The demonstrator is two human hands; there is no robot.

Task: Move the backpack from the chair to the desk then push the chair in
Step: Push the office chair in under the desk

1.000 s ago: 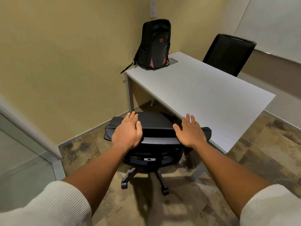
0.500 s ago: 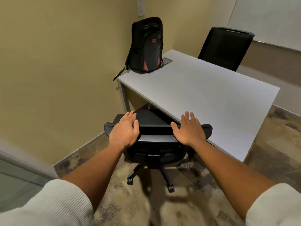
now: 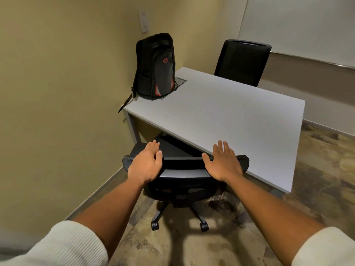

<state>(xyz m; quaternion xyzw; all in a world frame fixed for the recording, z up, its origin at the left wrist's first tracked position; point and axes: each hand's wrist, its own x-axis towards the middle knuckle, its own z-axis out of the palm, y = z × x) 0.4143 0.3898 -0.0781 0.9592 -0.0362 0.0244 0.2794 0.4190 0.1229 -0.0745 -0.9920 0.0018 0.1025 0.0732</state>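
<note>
A black backpack (image 3: 155,68) with red trim stands upright on the far left corner of the white desk (image 3: 230,120), a strap hanging over the edge. The black office chair (image 3: 182,164) stands at the desk's near side, with its seat partly under the desktop. My left hand (image 3: 145,166) lies flat on the left end of the backrest's top, thumb over its edge. At the right end, close to the desk's edge, my right hand (image 3: 223,163) rests flat with fingers straight.
A second black chair (image 3: 242,62) stands behind the desk's far side. A yellow wall runs close along the left. A whiteboard (image 3: 297,25) hangs at the back right. The near chair's casters (image 3: 154,225) sit on mottled floor.
The chair has rolled forward with both hands on its backrest, and more of its seat is now hidden under the desktop. My view has moved closer to the desk.
</note>
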